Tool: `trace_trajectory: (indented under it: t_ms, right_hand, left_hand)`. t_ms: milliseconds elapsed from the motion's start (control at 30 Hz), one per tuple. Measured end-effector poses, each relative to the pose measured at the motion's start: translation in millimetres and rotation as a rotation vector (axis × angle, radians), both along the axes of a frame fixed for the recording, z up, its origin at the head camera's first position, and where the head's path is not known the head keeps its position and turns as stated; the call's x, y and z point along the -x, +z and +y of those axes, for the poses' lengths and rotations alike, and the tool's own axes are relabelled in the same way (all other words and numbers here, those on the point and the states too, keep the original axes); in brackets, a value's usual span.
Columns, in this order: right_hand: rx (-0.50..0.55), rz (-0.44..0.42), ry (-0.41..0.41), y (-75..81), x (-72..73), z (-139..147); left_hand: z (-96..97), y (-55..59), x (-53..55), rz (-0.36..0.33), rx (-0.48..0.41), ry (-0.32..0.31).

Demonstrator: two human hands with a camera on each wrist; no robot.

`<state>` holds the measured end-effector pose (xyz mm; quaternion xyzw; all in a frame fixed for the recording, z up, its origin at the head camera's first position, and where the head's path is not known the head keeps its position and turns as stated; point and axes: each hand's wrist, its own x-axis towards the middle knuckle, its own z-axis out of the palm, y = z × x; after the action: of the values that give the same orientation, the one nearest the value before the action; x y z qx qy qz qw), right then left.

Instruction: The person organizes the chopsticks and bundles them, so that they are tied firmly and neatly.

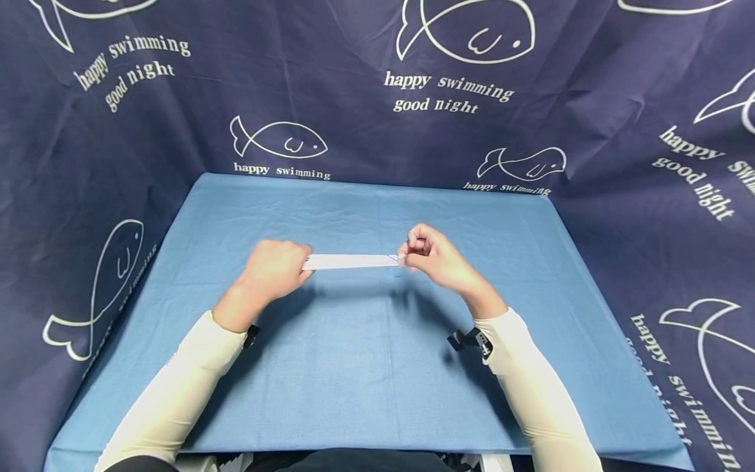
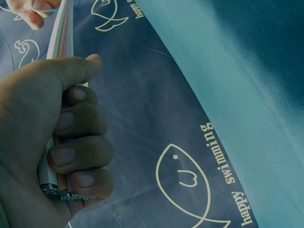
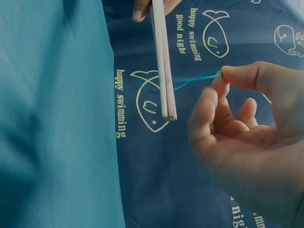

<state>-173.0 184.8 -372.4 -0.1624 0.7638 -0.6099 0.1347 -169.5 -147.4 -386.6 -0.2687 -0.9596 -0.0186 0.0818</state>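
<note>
Blue cloth (image 1: 354, 367) lies below the left hand (image 1: 271, 270) gripping pale sticks (image 1: 350, 261) and the right hand (image 1: 439, 262) pinching a thin blue band (image 3: 209, 76), which could slip away if held too loosely.

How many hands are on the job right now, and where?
2. The left hand grips the pale sticks; the right hand, by their other end, pinches a blue cord. Both show plainly in the head view.

High head view looks down; close wrist views share the sticks (image 3: 164, 61).
</note>
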Motion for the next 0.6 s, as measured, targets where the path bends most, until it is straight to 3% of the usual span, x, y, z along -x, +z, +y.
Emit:
trace_trajectory:
  t_ms: [300,500,600]
  right_hand:
    - [0.141,-0.083,0.069,-9.9,-6.8,-4]
    - [0.154,-0.122,0.031,-15.6,-9.7,-8]
    - [0.139,-0.138,-0.03,-18.6,-9.6,-9]
  left_hand:
    - [-3.9,4.1,1.1,-0.017,-0.036,0.103]
    - [-6.3,7.4,1.9,-0.013,-0.075,0.188]
    - [-6.6,9.6,0.9,-0.007,-0.097,0.209]
